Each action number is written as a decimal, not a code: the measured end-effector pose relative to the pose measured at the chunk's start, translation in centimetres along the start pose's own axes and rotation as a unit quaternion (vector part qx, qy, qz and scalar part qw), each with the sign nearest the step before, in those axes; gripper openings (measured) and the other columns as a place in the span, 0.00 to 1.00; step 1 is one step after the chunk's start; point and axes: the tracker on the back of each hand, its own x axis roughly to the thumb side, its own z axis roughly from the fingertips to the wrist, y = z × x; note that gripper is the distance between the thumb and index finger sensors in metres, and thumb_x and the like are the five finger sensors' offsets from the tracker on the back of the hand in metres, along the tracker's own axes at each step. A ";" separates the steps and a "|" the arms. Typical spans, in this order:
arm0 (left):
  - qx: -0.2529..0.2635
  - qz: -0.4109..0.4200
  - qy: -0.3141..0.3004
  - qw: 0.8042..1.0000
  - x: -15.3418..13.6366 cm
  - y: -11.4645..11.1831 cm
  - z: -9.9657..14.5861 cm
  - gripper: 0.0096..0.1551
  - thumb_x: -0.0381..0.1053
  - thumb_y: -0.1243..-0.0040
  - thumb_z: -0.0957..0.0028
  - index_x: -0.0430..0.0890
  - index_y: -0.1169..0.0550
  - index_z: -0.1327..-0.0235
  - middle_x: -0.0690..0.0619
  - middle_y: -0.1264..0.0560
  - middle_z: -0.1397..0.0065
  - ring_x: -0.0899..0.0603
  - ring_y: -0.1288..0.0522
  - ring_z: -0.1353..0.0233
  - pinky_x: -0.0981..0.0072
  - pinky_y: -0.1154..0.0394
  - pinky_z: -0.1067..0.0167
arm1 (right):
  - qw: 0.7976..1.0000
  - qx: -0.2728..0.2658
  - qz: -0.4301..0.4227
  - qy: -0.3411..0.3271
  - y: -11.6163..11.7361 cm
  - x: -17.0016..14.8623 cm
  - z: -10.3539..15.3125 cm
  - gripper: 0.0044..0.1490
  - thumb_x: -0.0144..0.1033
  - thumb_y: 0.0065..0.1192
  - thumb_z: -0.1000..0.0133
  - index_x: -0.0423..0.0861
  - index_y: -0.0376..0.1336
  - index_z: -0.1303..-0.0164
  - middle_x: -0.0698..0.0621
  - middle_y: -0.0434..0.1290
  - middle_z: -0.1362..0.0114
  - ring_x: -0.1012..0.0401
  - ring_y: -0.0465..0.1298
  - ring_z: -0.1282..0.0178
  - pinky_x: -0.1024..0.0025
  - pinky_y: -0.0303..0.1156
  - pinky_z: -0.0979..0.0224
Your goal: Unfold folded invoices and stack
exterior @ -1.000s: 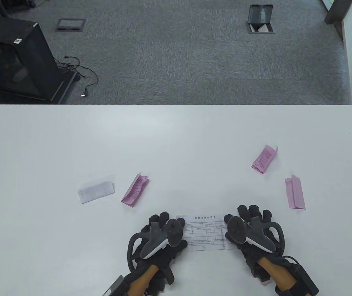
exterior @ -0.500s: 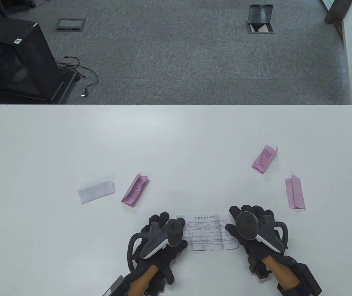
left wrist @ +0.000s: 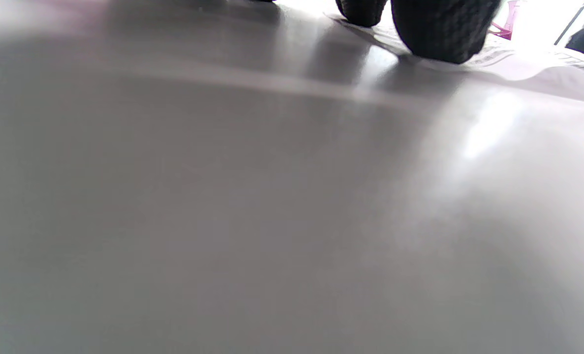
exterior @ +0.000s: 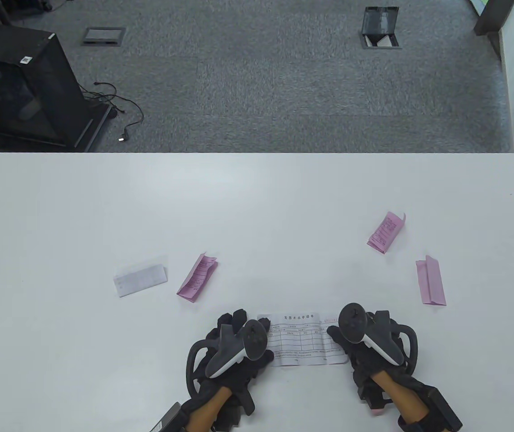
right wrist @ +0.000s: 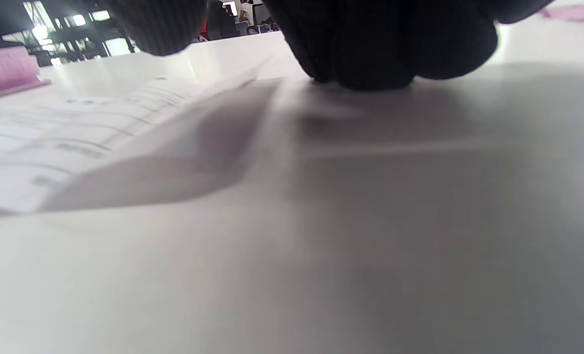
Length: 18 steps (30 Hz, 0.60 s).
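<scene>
Could spring back along its creases: the white sheet [exterior: 304,339], opened flat at 6 o'clock on the bench [exterior: 257,202], with the right edge lifted a little in the right wrist view. Left hand [exterior: 234,348] pressing flat on the sheet's left end, fingertips [left wrist: 439,34] down on the paper; right hand [exterior: 367,342] resting at the right end, fingers [right wrist: 370,54] touching the bench just beside the edge, neither hand curled around anything. Might skid or crumple if either hand drags sideways, thin paper on a smooth glossy top. Four more still folded and well apart: a white slip [exterior: 140,280] and a pink slip [exterior: 197,276] at 8 o'clock, another pink one [exterior: 386,232] and a third pink one [exterior: 430,281] at 3 o'clock; easy to knock with a sleeve or tracker when reaching over.

White, slightly reflective bench, wide. Beyond it at 12 o'clock grey carpet with two floor boxes [exterior: 380,27], a black cabinet [exterior: 23,85] at 10 o'clock with loose cables [exterior: 122,112], a pale partition at 2 o'clock
</scene>
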 end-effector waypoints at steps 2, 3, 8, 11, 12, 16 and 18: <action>0.000 0.000 0.000 1.000 0.0 0.0 0.0 0.42 0.67 0.45 0.45 0.68 0.48 0.19 0.46 0.61 0.11 0.33 0.63 0.16 0.38 0.56 0.22 | 0.999 0.005 -0.043 -0.002 0.0 0.0 0.0 0.46 0.62 0.51 0.48 0.41 0.61 0.29 0.40 0.70 0.38 0.42 0.69 0.40 0.34 0.56 0.28; 0.000 0.000 0.000 1.000 0.0 0.0 0.0 0.42 0.67 0.45 0.45 0.68 0.48 0.19 0.46 0.61 0.11 0.33 0.63 0.16 0.38 0.56 0.22 | 0.998 0.007 -0.063 -0.003 0.0 0.0 -0.1 0.45 0.61 0.52 0.48 0.42 0.61 0.29 0.40 0.70 0.37 0.42 0.69 0.40 0.35 0.56 0.28; 0.000 0.000 0.000 1.000 0.0 0.0 0.0 0.42 0.67 0.45 0.45 0.68 0.48 0.19 0.45 0.61 0.11 0.33 0.63 0.16 0.38 0.56 0.22 | 0.990 0.006 -0.140 -0.015 0.3 0.3 0.0 0.44 0.58 0.56 0.49 0.44 0.56 0.28 0.43 0.70 0.37 0.44 0.70 0.42 0.37 0.57 0.28; 0.000 0.000 0.000 1.000 0.0 0.0 0.0 0.43 0.67 0.45 0.45 0.68 0.48 0.19 0.45 0.61 0.11 0.33 0.63 0.16 0.37 0.56 0.22 | 0.988 -0.002 -0.156 -0.009 0.4 0.5 0.0 0.43 0.56 0.59 0.49 0.43 0.57 0.29 0.45 0.72 0.39 0.46 0.72 0.44 0.39 0.58 0.28; 0.000 0.000 0.000 1.000 0.0 0.0 0.0 0.42 0.67 0.45 0.45 0.68 0.48 0.19 0.45 0.61 0.11 0.33 0.63 0.16 0.37 0.56 0.22 | 0.987 -0.007 -0.158 -0.005 0.5 0.5 0.0 0.42 0.54 0.60 0.49 0.43 0.57 0.30 0.46 0.72 0.40 0.47 0.72 0.45 0.39 0.58 0.28; 0.000 0.000 0.000 1.000 0.0 0.0 0.0 0.42 0.67 0.45 0.45 0.68 0.48 0.19 0.45 0.61 0.11 0.33 0.63 0.16 0.37 0.56 0.22 | 0.984 -0.024 -0.176 0.005 0.7 0.6 0.1 0.35 0.47 0.64 0.49 0.44 0.60 0.35 0.50 0.75 0.46 0.50 0.75 0.50 0.42 0.58 0.28; 0.000 0.000 0.000 1.000 0.0 0.0 0.0 0.42 0.67 0.45 0.45 0.68 0.48 0.19 0.45 0.61 0.11 0.33 0.63 0.16 0.37 0.56 0.22 | 0.983 -0.032 -0.179 0.009 0.7 0.6 0.1 0.32 0.44 0.65 0.49 0.44 0.62 0.37 0.51 0.76 0.48 0.51 0.76 0.51 0.43 0.58 0.28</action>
